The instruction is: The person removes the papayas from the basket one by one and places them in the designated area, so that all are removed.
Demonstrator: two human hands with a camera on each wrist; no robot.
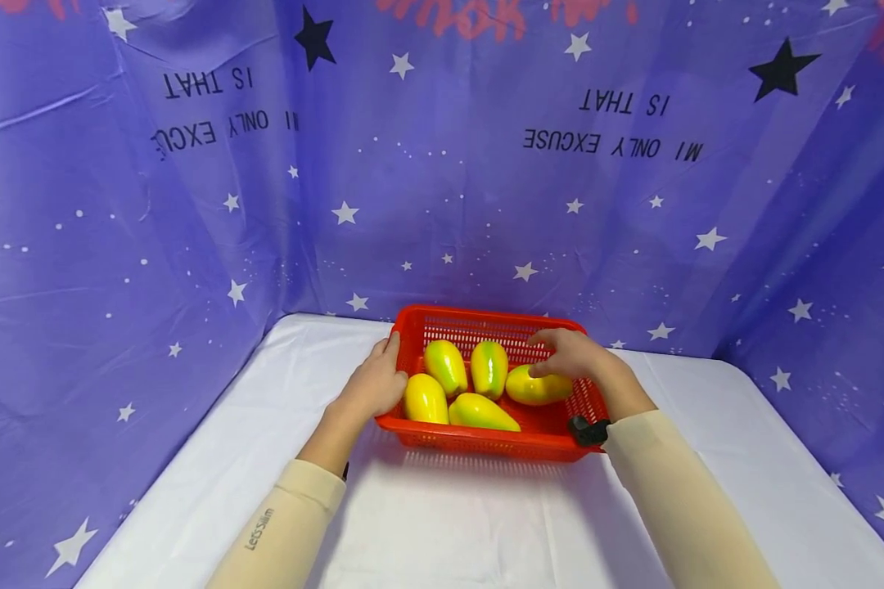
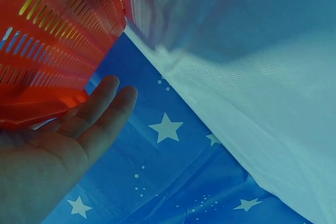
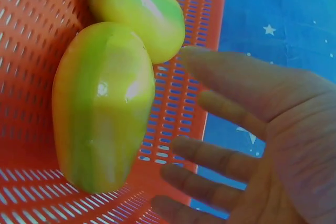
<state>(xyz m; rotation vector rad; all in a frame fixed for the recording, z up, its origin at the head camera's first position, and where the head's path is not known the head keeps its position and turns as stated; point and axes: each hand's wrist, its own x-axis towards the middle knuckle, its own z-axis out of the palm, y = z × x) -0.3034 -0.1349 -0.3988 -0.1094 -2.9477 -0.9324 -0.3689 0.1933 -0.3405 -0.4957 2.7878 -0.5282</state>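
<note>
A red plastic basket [image 1: 486, 438] with slotted walls holds several glossy yellow-green mangoes [image 1: 484, 412]. At its left end my left hand [image 1: 377, 378] grips the rim. Long fingers [image 2: 100, 111] lie along the outside of the basket wall [image 2: 58, 40] in the left wrist view, where the thumb is hidden. My right hand [image 1: 576, 360] hovers over the basket's right end, beside the rightmost mango [image 1: 534, 388]. Seen from the right wrist, its fingers are spread, and a gap separates them from the large mango [image 3: 102, 108]. A second mango [image 3: 142, 14] lies against that one.
The basket stands near the back of a table covered with a white cloth [image 1: 457, 523]. A purple curtain [image 1: 442, 204] with stars and printed words surrounds the table at the back and sides. A black wrist device [image 1: 588, 431] sits by the basket's right front corner.
</note>
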